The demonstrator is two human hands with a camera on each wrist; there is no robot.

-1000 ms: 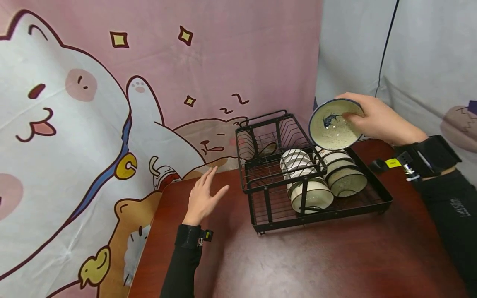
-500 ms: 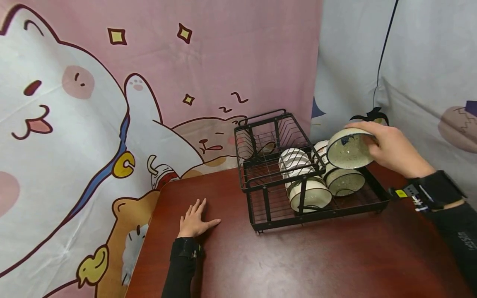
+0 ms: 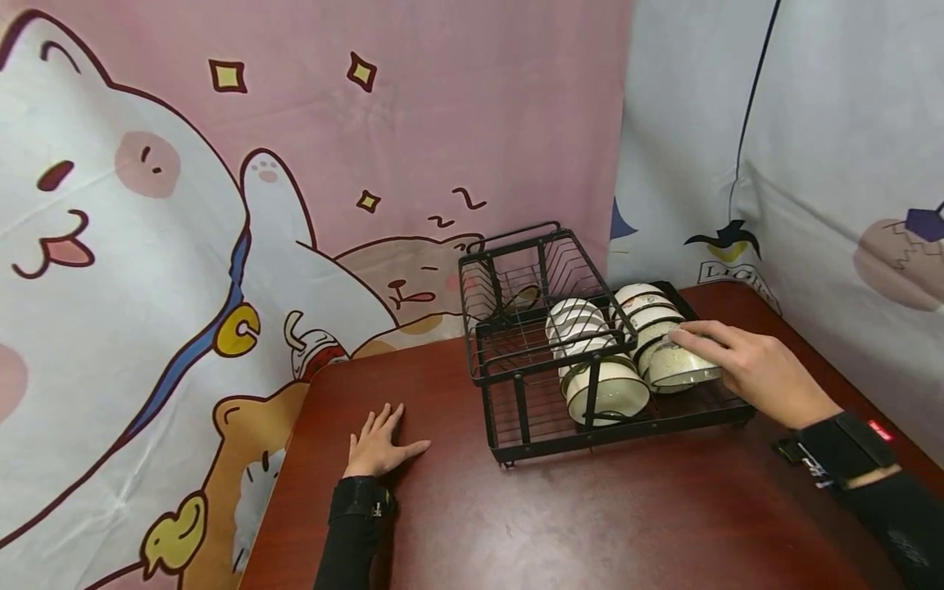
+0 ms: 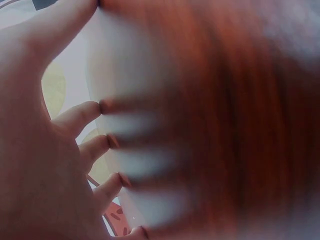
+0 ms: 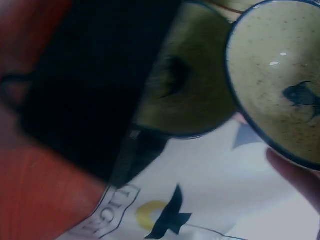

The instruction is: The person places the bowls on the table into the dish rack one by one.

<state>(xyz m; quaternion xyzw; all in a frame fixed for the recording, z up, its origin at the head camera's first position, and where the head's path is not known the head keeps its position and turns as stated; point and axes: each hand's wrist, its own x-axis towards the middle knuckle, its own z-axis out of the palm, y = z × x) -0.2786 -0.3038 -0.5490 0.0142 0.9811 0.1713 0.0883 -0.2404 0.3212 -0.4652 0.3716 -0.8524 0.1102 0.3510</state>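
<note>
My right hand (image 3: 767, 373) holds a speckled cream bowl (image 3: 680, 367) by its rim, at the front of the right-hand row in the black dish rack (image 3: 590, 438). Tilted on its side, this bowl faces the near edge. In the right wrist view the bowl (image 5: 270, 45) shows a blue rim and a blue fish inside, and a second fish bowl (image 5: 205, 105) stands close beside it. The thumb is hidden in the head view. My left hand (image 3: 376, 442) rests on the table left of the rack, fingers spread, fingertips (image 4: 92, 110) touching the wood.
A left row of tilted white bowls (image 3: 608, 397) stands under the rack's raised upper basket (image 3: 549, 246). The red-brown table (image 3: 575, 516) reaches back to printed cloth walls (image 3: 442, 106). A dark blurred shape (image 5: 95, 85) covers part of the right wrist view.
My right hand has lowered the bowl from above the rack to the front of the right row. My left hand has come down onto the table.
</note>
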